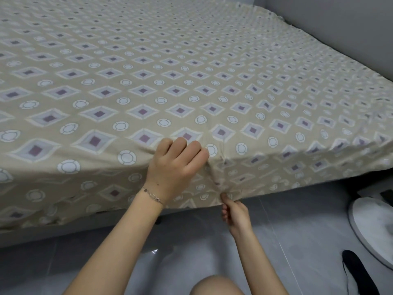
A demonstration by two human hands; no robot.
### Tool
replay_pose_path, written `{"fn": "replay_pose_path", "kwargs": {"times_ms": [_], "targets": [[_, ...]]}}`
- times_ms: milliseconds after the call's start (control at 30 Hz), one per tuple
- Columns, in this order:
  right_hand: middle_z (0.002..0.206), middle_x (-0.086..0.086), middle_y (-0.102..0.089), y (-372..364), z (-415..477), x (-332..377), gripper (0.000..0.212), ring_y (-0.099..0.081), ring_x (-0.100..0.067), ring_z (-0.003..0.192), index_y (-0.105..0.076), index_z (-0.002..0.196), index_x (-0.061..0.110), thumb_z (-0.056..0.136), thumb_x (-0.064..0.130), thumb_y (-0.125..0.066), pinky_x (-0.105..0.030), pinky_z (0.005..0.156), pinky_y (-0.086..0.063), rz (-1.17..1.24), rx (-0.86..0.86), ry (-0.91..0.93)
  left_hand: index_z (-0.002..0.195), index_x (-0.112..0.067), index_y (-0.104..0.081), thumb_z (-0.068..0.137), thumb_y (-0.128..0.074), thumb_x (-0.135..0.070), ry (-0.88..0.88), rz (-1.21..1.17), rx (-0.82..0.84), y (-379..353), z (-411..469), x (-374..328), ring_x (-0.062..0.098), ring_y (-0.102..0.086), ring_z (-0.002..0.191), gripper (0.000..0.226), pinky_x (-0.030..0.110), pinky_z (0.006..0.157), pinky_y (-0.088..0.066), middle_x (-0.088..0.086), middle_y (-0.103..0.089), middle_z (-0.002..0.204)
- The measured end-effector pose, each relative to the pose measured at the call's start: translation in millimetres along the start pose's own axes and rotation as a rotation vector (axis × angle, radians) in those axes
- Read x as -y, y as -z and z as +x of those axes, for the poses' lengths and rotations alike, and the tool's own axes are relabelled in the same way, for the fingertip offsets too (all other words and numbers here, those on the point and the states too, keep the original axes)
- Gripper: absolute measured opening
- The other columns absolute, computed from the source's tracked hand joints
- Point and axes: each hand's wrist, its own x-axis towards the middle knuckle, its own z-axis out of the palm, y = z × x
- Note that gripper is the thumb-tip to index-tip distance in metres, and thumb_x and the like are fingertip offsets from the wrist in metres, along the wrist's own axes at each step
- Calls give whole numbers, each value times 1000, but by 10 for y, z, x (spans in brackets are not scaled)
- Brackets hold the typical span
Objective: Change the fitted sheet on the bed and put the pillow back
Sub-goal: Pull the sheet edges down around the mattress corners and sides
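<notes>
A beige fitted sheet (170, 71) with purple diamonds and white circles covers the whole mattress top and hangs down its near side. My left hand (176, 165) lies on the mattress corner with its fingers curled, pressing the sheet down there. Lower down, my right hand (234, 213) pinches the sheet's bottom hem at the corner, where the cloth gathers into a fold. No pillow is in view.
Glossy grey floor tiles (287, 241) lie in front of the bed. A round white base (374, 226) stands on the floor at the right, with a black object (357, 273) beside it. A grey wall (340, 28) runs along the bed's far right side. My knee (217, 286) shows at the bottom.
</notes>
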Motion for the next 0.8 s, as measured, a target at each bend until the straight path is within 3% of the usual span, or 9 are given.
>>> {"fn": "replay_pose_path", "kwargs": {"times_ms": [100,200,267,333,467,567,600,667,800], "targets": [[49,-1,-50,82,39,-75,32,-42,-7,37,-44,69,13,87,13,-71,-17,36,-33,104,9,-64,80,-15,-63,77,-66,-17,-41,-119,112,87,-24,-6,25,-49,65,5,36,62,-37,0,-61,77],[53,-4,-62,4,59,14,17,-57,-9,40,-54,78,5,90,4,-65,-18,36,-42,268,11,-125,86,-17,-71,83,-69,-25,54,-60,144,125,-18,-11,27,-56,76,9,38,69,-41,1,-66,86],[59,-11,-68,-106,87,120,4,-68,-20,53,-58,90,-3,93,-4,-56,-26,43,-54,537,44,-212,90,-19,-72,88,-67,-32,137,24,153,103,-32,-59,26,-55,83,14,40,76,-40,-1,-67,90],[64,-17,-69,-127,89,214,10,-66,-30,70,-57,93,-5,96,-7,-48,-33,49,-58,690,75,-235,90,-19,-72,91,-64,-40,164,53,158,69,-74,-143,25,-52,85,22,40,77,-39,-1,-67,90],[95,-24,-61,-61,-126,284,15,-60,-32,92,-57,98,-7,96,-8,-43,-42,92,-53,735,139,-176,94,-22,-71,92,-65,-40,185,124,141,-54,-176,-280,24,-48,92,20,42,83,-35,-2,-67,91],[98,-23,-64,18,-256,230,11,-61,-32,99,-60,94,-5,92,-4,-50,-44,107,-42,727,179,-174,94,-26,-66,83,-77,-30,251,177,74,-205,-265,-384,21,-48,94,16,40,87,-30,-8,-62,94],[100,-24,-65,46,-275,231,14,-61,-34,105,-60,97,-5,83,-4,-60,-45,109,-40,763,229,-187,93,-27,-63,80,-80,-27,258,183,41,-262,-290,-403,19,-48,94,21,39,88,-27,-9,-58,96],[111,-28,-65,103,-256,245,63,-56,-39,117,-58,108,-9,51,1,-85,-46,111,-37,832,302,-189,89,-28,-60,71,-85,-23,240,197,-25,-371,-304,-387,17,-48,91,31,38,89,-25,-11,-53,94],[130,-27,-54,72,-275,299,104,-49,-39,127,-51,122,-5,30,10,-96,-46,115,-31,855,414,-166,87,-26,-54,68,-80,-15,138,229,-79,-476,-276,-305,15,-46,87,35,36,79,-29,-11,-48,92]]}}
